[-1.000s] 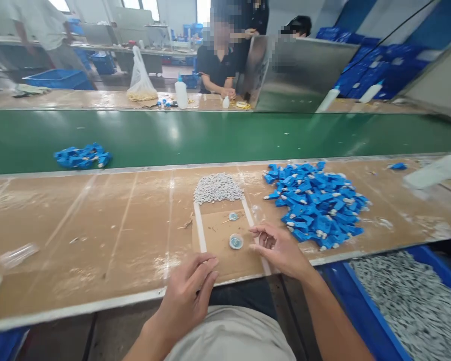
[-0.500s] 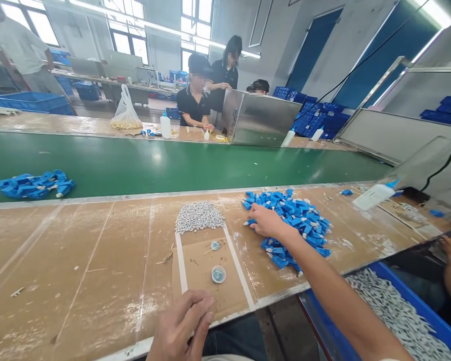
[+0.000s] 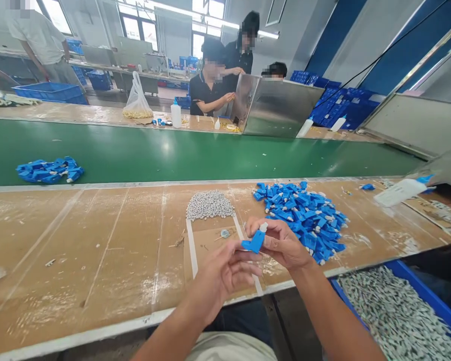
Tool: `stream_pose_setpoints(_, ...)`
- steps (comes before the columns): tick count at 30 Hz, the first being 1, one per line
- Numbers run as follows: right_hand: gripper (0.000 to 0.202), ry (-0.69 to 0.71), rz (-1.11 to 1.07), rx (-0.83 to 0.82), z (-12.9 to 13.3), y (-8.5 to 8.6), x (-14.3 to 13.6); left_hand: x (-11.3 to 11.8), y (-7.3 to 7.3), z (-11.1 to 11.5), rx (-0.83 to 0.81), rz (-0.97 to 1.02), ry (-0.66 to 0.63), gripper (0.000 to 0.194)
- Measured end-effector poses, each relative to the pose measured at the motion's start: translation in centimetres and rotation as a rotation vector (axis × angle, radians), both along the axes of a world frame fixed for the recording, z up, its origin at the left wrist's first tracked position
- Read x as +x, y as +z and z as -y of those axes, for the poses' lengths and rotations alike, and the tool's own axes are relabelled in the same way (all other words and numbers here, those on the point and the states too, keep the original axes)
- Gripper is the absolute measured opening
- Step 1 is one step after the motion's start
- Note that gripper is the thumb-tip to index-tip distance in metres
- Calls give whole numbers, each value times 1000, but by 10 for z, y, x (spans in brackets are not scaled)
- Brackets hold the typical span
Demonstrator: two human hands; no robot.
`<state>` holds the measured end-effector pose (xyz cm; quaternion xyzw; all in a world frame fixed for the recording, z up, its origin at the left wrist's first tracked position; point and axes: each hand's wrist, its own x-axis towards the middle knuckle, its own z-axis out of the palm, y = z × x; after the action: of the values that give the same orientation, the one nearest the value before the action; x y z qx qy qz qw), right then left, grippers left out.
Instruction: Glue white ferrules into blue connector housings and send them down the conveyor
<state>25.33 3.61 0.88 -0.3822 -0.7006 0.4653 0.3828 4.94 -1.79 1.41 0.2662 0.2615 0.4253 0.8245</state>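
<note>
Between my two hands, over the near side of the bench, is a small blue plastic piece with a whitish tip. My left hand pinches its lower left end, with the other fingers loosely curled. My right hand grips it near the whitish tip. Just beyond my right hand lies a heap of similar blue pieces. Small grey-white bead-like parts are piled ahead of my left hand. A small round dish sits on the cardboard between white strips, partly hidden by my hands.
A green belt runs behind the bench, carrying a cluster of blue pieces. A white bottle with blue cap lies tilted at right. Below it stands a blue bin of small grey parts. Several people work across the belt.
My right hand has come back from the blue heap with a blue piece. My left hand has risen to meet it, and both now hold the piece. The view has shifted slightly.
</note>
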Motion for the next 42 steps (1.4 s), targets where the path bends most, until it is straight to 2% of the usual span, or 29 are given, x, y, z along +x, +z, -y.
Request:
stream_pose_setpoints(3, 37, 85, -235, -197, 15, -1, -16, 7, 2, -9, -149, 140, -93, 32)
stream_pose_setpoints(6, 41, 60, -250, -272, 21, -8, -16, -4, -5, -8, -269, 219, -104, 19)
stream_pose_setpoints(9, 57, -105, -136, -203, 28, -25, -8, -26, -14, -3, -329, 266, 18, 13)
stream_pose_setpoints(12, 41, -252, 52, -179, 36, -48, -6, -47, -21, 0, -382, 222, 238, 15)
stream_pose_setpoints(14, 36, -266, 95, -204, 41, -62, -12, -54, -25, 0, -444, 194, 338, 18)
stream_pose_setpoints(19, 36, -318, 95, -200, 43, -77, -30, -53, -32, 2, -565, 145, 390, 11)
stream_pose_setpoints(23, 36, -369, 118, -161, 37, -82, -33, -52, -36, 3, -561, 107, 390, 4)
stream_pose_setpoints(29, 26, -352, 138, -73, 34, -83, -35, -56, -44, 4, -498, 118, 359, 2)
stream_pose_setpoints(33, 19, -333, 158, -8, 36, -76, -38, -56, -51, 4, -419, 161, 333, 10)
stream_pose_setpoints(38, 15, -261, 290, 186, 43, -62, -43, -57, -56, 5, -380, 164, 335, 11)
stream_pose_setpoints(40, 14, -239, 334, 192, 46, -58, -43, -57, -55, 5, -366, 148, 318, 11)
stream_pose_setpoints(42, 15, -230, 363, 162, 47, -54, -42, -56, -54, 5, -365, 121, 294, 19)
